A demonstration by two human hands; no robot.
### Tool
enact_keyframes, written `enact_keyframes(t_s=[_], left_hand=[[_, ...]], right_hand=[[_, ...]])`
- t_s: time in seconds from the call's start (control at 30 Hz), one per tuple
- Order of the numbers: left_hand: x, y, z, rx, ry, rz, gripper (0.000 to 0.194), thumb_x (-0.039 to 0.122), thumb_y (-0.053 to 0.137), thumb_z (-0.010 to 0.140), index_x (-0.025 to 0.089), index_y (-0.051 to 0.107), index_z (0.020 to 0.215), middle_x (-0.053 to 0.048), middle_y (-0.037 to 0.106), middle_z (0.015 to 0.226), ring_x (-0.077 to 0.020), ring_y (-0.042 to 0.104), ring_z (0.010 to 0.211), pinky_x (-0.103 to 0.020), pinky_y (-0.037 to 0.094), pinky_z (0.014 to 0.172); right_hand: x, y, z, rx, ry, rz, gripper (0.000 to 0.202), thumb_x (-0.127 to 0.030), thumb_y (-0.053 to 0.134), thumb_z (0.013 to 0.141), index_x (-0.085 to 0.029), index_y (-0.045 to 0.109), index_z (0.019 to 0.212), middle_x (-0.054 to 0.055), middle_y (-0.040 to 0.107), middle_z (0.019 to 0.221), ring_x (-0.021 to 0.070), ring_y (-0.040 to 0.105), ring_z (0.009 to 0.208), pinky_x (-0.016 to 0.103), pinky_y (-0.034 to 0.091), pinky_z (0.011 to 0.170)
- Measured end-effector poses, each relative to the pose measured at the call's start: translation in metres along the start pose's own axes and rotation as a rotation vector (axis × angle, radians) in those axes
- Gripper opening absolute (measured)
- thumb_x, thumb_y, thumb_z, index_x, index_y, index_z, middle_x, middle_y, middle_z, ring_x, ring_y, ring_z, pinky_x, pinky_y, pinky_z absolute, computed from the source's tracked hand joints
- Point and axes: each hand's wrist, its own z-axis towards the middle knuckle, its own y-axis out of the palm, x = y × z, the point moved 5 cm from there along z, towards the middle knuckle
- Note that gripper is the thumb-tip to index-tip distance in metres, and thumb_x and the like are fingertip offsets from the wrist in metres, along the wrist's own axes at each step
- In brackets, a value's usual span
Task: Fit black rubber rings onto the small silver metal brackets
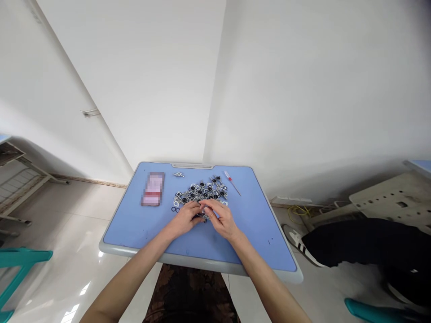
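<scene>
My left hand [186, 218] and my right hand [222, 218] meet at the near edge of a pile of small metal fittings [201, 194], many with a black round part. The left fingers curl around a small metal fitting [204, 217] that shows between the hands. My right thumb and forefinger are bent together at its top; whatever they pinch is too small and covered to make out. Left of the pile lie loose black rubber rings [173, 209]. One separate metal fitting [178, 174] lies at the back of the blue table [134, 229].
A screwdriver [232, 183] with a red and clear handle lies right of the pile. On the left is a blurred rectangular item [153, 189]. A white wall [168, 89] rises behind the table. Another person's leg [357, 242] and a teal stool [23, 264] flank it.
</scene>
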Motion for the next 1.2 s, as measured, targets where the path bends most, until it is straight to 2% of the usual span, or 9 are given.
enact_keyframes(t_s=[0.2, 0.37, 0.47, 0.67, 0.8, 0.97, 1.2], left_hand=[[-0.002, 0.001, -0.001, -0.002, -0.001, 0.033, 0.012, 0.023, 0.061, 0.085, 0.017, 0.064, 0.095, -0.005, 0.06, 0.096, -0.02, 0.054, 0.094, -0.033, 0.043, 0.085], [-0.001, 0.001, -0.001, 0.02, -0.003, 0.038, 0.012, 0.023, 0.061, 0.085, 0.017, 0.064, 0.094, -0.006, 0.06, 0.095, -0.0201, 0.053, 0.093, -0.033, 0.044, 0.084], [-0.001, 0.0, -0.002, 0.021, -0.013, 0.023, 0.012, 0.024, 0.06, 0.086, 0.018, 0.064, 0.094, -0.006, 0.06, 0.096, -0.02, 0.053, 0.093, -0.033, 0.044, 0.084], [-0.003, 0.001, -0.001, 0.001, -0.003, 0.001, 0.013, 0.025, 0.06, 0.085, 0.018, 0.065, 0.095, -0.007, 0.06, 0.098, -0.0211, 0.054, 0.097, -0.035, 0.043, 0.088], [-0.001, 0.001, -0.001, 0.012, 0.032, -0.004, 0.015, 0.023, 0.059, 0.086, 0.018, 0.064, 0.098, -0.007, 0.06, 0.104, -0.0219, 0.053, 0.102, -0.036, 0.043, 0.091], [-0.002, 0.002, -0.001, 0.023, 0.032, -0.009, 0.012, 0.023, 0.058, 0.086, 0.018, 0.064, 0.095, -0.007, 0.061, 0.105, -0.022, 0.054, 0.102, -0.037, 0.043, 0.09], [-0.004, 0.004, -0.001, 0.01, 0.029, 0.015, 0.012, 0.024, 0.056, 0.087, 0.018, 0.064, 0.094, -0.007, 0.06, 0.1, -0.0215, 0.054, 0.099, -0.036, 0.045, 0.088]], right_hand=[[0.006, -0.004, 0.002, 0.073, 0.098, -0.055, 0.012, -0.026, 0.051, 0.09, -0.022, 0.062, 0.088, 0.003, 0.065, 0.077, 0.0158, 0.059, 0.069, 0.03, 0.047, 0.065], [0.005, -0.004, 0.002, 0.076, 0.091, -0.117, 0.011, -0.028, 0.053, 0.089, -0.022, 0.061, 0.084, 0.001, 0.059, 0.068, 0.015, 0.054, 0.062, 0.029, 0.045, 0.061], [0.005, 0.0, 0.001, 0.061, 0.051, -0.108, 0.012, -0.027, 0.05, 0.09, -0.022, 0.061, 0.09, 0.002, 0.06, 0.071, 0.0158, 0.055, 0.064, 0.029, 0.045, 0.061], [0.009, 0.004, -0.002, 0.001, -0.005, -0.047, 0.028, -0.023, 0.04, 0.094, -0.023, 0.056, 0.118, 0.006, 0.065, 0.088, 0.0181, 0.06, 0.082, 0.033, 0.049, 0.073], [0.006, 0.005, 0.0, 0.001, -0.025, -0.032, 0.032, -0.021, 0.041, 0.094, -0.025, 0.055, 0.122, 0.006, 0.065, 0.088, 0.0181, 0.059, 0.081, 0.034, 0.049, 0.072], [0.001, 0.008, 0.004, -0.009, -0.004, -0.022, 0.02, -0.023, 0.046, 0.092, -0.025, 0.063, 0.102, 0.004, 0.067, 0.082, 0.0181, 0.058, 0.075, 0.033, 0.048, 0.069], [-0.003, 0.005, 0.006, 0.029, 0.074, -0.057, 0.014, -0.025, 0.051, 0.09, -0.023, 0.063, 0.084, 0.003, 0.06, 0.072, 0.0164, 0.055, 0.068, 0.03, 0.046, 0.065]])
